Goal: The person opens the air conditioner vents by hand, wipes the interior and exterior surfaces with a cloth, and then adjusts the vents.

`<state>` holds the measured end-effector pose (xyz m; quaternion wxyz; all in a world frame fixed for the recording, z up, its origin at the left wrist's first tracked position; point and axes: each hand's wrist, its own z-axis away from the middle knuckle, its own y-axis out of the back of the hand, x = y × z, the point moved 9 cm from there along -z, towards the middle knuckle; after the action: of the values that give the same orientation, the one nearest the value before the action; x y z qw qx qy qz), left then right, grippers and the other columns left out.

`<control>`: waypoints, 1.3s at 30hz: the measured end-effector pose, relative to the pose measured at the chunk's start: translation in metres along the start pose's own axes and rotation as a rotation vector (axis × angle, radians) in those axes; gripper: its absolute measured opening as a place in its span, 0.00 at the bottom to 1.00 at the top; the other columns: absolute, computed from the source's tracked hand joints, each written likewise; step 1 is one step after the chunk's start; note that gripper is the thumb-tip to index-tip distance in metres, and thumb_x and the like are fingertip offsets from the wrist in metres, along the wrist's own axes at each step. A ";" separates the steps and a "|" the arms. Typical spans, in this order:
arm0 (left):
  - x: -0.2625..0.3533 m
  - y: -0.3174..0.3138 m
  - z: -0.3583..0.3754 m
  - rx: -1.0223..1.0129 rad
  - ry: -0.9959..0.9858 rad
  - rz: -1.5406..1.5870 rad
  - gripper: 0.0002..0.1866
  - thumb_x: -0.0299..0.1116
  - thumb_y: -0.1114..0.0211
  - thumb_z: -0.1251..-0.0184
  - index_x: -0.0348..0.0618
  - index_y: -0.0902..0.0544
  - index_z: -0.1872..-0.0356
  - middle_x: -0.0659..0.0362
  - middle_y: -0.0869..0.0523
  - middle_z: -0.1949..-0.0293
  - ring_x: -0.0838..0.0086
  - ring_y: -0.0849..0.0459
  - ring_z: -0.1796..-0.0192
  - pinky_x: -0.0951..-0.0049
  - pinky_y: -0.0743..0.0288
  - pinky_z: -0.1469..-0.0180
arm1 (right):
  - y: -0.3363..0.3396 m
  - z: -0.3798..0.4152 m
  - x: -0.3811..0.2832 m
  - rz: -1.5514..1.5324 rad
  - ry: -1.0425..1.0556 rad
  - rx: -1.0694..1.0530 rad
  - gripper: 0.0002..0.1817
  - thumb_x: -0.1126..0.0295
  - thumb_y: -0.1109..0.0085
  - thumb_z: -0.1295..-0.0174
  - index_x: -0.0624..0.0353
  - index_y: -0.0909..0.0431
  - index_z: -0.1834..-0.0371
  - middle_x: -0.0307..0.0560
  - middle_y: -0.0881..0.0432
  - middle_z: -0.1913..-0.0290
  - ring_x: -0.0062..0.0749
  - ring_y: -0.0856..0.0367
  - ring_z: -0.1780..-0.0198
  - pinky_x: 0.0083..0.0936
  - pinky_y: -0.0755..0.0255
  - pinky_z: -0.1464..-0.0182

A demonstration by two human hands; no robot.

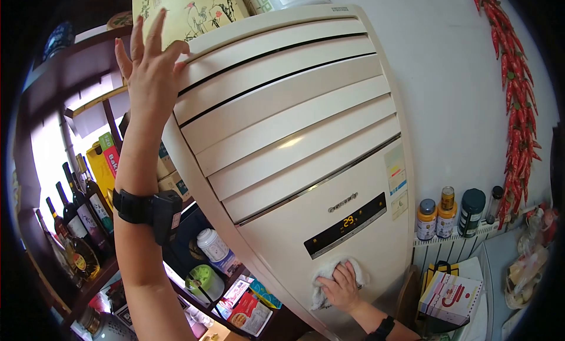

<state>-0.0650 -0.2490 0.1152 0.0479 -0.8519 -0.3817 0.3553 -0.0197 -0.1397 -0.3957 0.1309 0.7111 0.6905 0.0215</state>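
Faces a tall, slatted, cream plastic air conditioner (294, 105) between both hands. Has a long string of red chillies (518, 105) well right of the right hand (342, 287). Spreads the left hand (150, 70) wide at the air conditioner's upper left edge. Holds a crumpled white cloth (318, 298) to its front beneath the right fingers.

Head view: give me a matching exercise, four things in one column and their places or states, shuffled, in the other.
1. White cloth
2. String of chillies
3. Dark display
4. Left hand

A. Lit, reading 29
B. Raised, fingers spread, at the upper left of the air conditioner
C. Under the right hand, against the front panel
D. Red, hanging by the pale wall

Right pairs: 1-C, 2-D, 3-A, 4-B
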 end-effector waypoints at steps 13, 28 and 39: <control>0.012 0.018 0.010 0.057 -0.109 0.138 0.05 0.40 0.28 0.45 0.59 0.10 0.67 0.70 0.33 0.27 0.68 0.46 0.22 0.52 0.68 0.22 | 0.002 -0.001 -0.001 0.010 0.011 0.018 0.26 0.71 0.31 0.55 0.43 0.22 0.48 0.46 0.30 0.44 0.44 0.31 0.40 0.54 0.40 0.34; 0.019 0.013 0.021 -0.023 -0.117 0.101 0.14 0.49 0.29 0.46 0.58 0.10 0.62 0.69 0.36 0.26 0.65 0.49 0.21 0.54 0.66 0.22 | -0.002 0.002 0.001 0.048 0.013 0.016 0.26 0.70 0.32 0.53 0.43 0.23 0.47 0.47 0.30 0.43 0.45 0.32 0.38 0.54 0.41 0.33; 0.020 0.008 0.015 -0.032 -0.146 0.113 0.15 0.48 0.27 0.50 0.55 0.09 0.64 0.69 0.36 0.26 0.65 0.48 0.21 0.54 0.65 0.22 | -0.004 0.005 0.002 0.047 0.008 0.006 0.26 0.69 0.32 0.52 0.42 0.22 0.46 0.47 0.30 0.43 0.45 0.31 0.38 0.54 0.41 0.33</control>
<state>-0.0610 -0.2441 0.0899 -0.0138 -0.8446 -0.3411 0.4124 -0.0229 -0.1383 -0.4013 0.1256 0.7273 0.6743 0.0252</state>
